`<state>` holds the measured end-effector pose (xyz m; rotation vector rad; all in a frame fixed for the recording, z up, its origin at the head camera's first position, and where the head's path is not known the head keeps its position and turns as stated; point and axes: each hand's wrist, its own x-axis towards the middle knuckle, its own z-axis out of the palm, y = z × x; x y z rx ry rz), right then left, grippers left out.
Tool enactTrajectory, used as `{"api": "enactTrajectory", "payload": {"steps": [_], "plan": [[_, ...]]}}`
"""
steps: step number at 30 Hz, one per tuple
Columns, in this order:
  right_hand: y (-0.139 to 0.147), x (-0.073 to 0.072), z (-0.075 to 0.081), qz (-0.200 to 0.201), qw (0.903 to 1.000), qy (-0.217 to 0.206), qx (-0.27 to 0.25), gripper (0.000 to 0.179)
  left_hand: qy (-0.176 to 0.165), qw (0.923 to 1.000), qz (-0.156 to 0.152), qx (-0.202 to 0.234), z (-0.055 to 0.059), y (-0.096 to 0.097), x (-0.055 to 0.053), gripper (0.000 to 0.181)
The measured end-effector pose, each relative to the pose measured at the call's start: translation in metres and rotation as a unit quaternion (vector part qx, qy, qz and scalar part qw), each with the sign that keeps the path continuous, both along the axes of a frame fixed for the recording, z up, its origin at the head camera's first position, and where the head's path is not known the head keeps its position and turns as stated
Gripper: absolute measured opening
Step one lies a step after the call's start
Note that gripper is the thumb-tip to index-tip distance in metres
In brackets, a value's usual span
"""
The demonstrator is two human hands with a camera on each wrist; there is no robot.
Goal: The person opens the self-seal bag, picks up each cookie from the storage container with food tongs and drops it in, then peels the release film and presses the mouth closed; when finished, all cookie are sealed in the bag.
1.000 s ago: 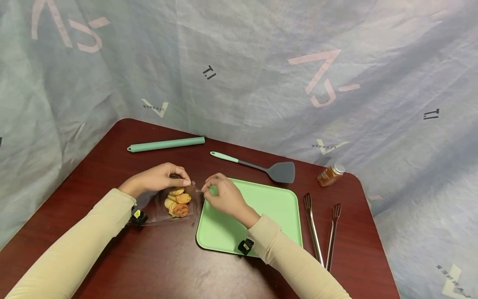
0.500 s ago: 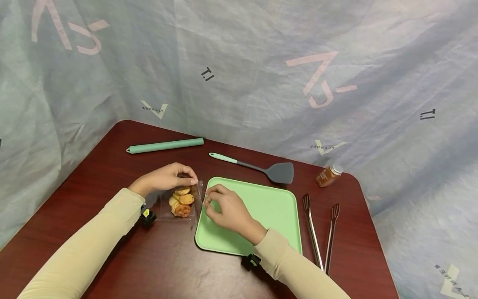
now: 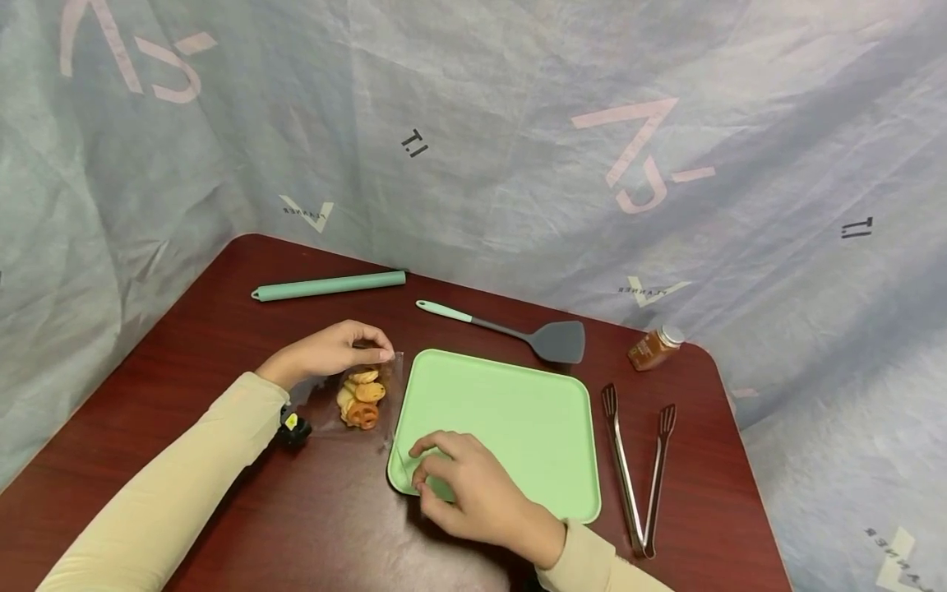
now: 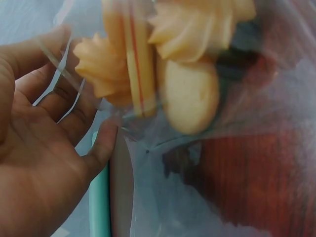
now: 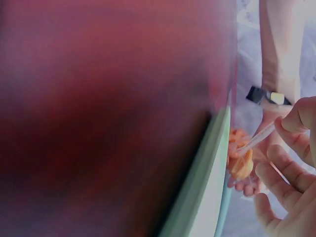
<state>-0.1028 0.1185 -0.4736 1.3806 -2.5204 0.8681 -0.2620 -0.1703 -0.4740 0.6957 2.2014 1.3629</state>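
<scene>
A clear plastic bag (image 3: pixel 330 409) of golden cookies (image 3: pixel 360 400) is held up beside the tray's left edge. My left hand (image 3: pixel 342 351) pinches the bag's far corner between thumb and fingertips. Piped and oval cookies (image 4: pixel 192 96) show close up through the film in the left wrist view. Over the near left corner of the green tray (image 3: pixel 510 411), my right hand (image 3: pixel 481 493) has its fingers bent. In the right wrist view that hand pinches a thin clear plastic strip (image 5: pixel 259 136) that runs toward the bag. I cannot tell whether this strip is still part of the bag's edge.
A green stick-shaped tool (image 3: pixel 329 286) lies at the back left. To its right is a spatula (image 3: pixel 555 341) with a pale green handle. A spice jar (image 3: pixel 654 347) leans at the back right. Metal tongs (image 3: pixel 625 469) lie spread right of the tray.
My right hand has moved from beside the left hand toward the near side, over the tray's front left corner. The left hand and bag have shifted slightly right.
</scene>
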Motion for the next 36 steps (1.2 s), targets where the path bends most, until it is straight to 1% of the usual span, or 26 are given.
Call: {"api": "enactTrajectory", "payload": {"steps": [4, 7, 10, 12, 15, 18, 20, 22, 26, 29, 31, 33, 36], "plan": [[0.001, 0.013, -0.004, 0.041, 0.9989, 0.017, -0.012, 0.013, 0.006, 0.9999, -0.002, -0.008, 0.0, -0.001, 0.002, 0.022], [0.003, 0.021, -0.007, 0.076, 0.9963, 0.038, -0.003, 0.012, 0.009, 0.9999, -0.007, -0.009, -0.002, -0.001, 0.003, 0.022], [0.005, 0.029, -0.01, 0.109, 0.9927, 0.042, 0.029, 0.011, 0.012, 0.9998, -0.016, -0.001, -0.003, 0.0, 0.003, 0.022], [0.006, 0.034, -0.012, 0.126, 0.99, 0.027, 0.058, 0.012, 0.016, 0.9996, -0.022, 0.003, -0.004, 0.0, 0.004, 0.022], [0.006, 0.039, -0.012, 0.147, 0.9843, 0.006, 0.097, 0.012, 0.017, 0.9996, -0.023, 0.004, -0.004, -0.001, 0.004, 0.02], [0.004, 0.042, -0.013, 0.166, 0.978, 0.015, 0.126, 0.01, 0.013, 0.9996, -0.023, 0.002, -0.003, -0.001, 0.004, 0.021], [0.003, 0.044, -0.012, 0.179, 0.9744, 0.019, 0.135, 0.011, 0.011, 0.9997, -0.023, 0.002, -0.002, -0.001, 0.004, 0.022], [0.001, 0.046, -0.013, 0.194, 0.9709, 0.03, 0.137, 0.015, 0.013, 0.9997, -0.021, 0.001, -0.002, -0.001, 0.003, 0.022], [-0.001, 0.049, -0.014, 0.217, 0.9696, 0.012, 0.113, 0.021, 0.022, 0.9996, -0.019, 0.002, -0.004, -0.001, 0.002, 0.02], [0.002, 0.046, -0.013, 0.211, 0.9729, -0.018, 0.092, 0.018, 0.024, 0.9994, -0.027, 0.0, -0.004, 0.001, 0.001, 0.019], [0.011, 0.043, -0.01, 0.193, 0.9769, -0.03, 0.088, 0.015, 0.025, 0.9992, -0.03, -0.002, -0.002, 0.001, 0.002, 0.019], [0.025, 0.041, -0.007, 0.163, 0.9823, -0.033, 0.085, 0.014, 0.027, 0.9991, -0.031, -0.003, 0.0, 0.002, 0.003, 0.019], [0.051, 0.038, -0.005, 0.113, 0.9896, -0.014, 0.088, 0.011, 0.033, 0.999, -0.03, -0.004, 0.001, 0.001, 0.004, 0.019]]}}
